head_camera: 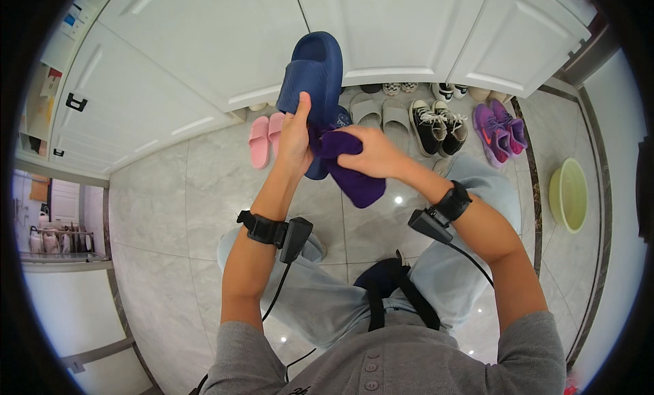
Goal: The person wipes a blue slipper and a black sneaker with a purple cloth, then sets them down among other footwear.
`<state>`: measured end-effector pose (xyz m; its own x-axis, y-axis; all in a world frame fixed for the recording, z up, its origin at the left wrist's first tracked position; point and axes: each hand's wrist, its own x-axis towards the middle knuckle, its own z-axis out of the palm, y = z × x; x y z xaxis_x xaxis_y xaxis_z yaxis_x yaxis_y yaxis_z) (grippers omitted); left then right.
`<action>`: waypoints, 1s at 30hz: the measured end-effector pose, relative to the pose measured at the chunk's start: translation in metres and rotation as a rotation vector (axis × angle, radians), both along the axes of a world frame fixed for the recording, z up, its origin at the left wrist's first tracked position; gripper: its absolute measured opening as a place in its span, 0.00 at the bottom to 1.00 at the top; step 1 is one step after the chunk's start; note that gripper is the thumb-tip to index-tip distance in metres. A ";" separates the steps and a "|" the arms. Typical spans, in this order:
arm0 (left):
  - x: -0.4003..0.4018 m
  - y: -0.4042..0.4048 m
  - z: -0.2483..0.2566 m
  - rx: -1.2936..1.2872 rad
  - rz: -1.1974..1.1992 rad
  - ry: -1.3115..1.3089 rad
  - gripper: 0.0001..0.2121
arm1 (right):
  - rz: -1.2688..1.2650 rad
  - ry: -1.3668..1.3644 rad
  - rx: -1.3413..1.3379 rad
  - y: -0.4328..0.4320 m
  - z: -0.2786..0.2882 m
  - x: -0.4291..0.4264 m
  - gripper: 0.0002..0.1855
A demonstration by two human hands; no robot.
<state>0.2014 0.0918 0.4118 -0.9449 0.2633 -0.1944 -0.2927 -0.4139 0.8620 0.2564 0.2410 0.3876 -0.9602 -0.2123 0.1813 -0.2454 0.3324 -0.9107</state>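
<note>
A dark blue slide sandal (pixel 314 83) is held up in front of the white cabinet doors, its toe end pointing away from me. My left hand (pixel 296 139) grips it, the thumb lying along the strap. A purple cloth (pixel 360 185) is bunched in my right hand (pixel 370 152) and pressed against the sandal's near part, with a loose end hanging below. The cloth covers some of the sandal there. Behind it, part of another blue slipper (pixel 342 117) shows on the floor.
Pink slides (pixel 259 142) stand left of the sandal. To the right are grey slippers (pixel 396 119), black high-top sneakers (pixel 428 126) and purple sneakers (pixel 493 131). A light green basin (pixel 568 195) is by the right wall. White cabinets (pixel 409 32) rise ahead. Cables hang from both wrist straps.
</note>
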 end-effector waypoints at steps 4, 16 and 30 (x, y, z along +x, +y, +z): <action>-0.006 -0.004 -0.005 -0.011 0.036 0.221 0.20 | -0.173 -0.071 -0.135 0.038 0.035 -0.004 0.25; -0.003 0.001 -0.001 0.130 -0.160 -0.226 0.24 | -0.004 0.125 -0.124 -0.007 0.001 0.002 0.23; -0.006 0.002 -0.005 -0.243 -0.073 0.362 0.20 | -0.228 -0.201 -0.928 0.059 0.047 -0.014 0.20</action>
<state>0.1957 0.0935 0.4067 -0.9443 0.3190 0.0810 0.0250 -0.1757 0.9841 0.2421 0.2996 0.4347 -0.9918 0.1271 0.0111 -0.0758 -0.5173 -0.8524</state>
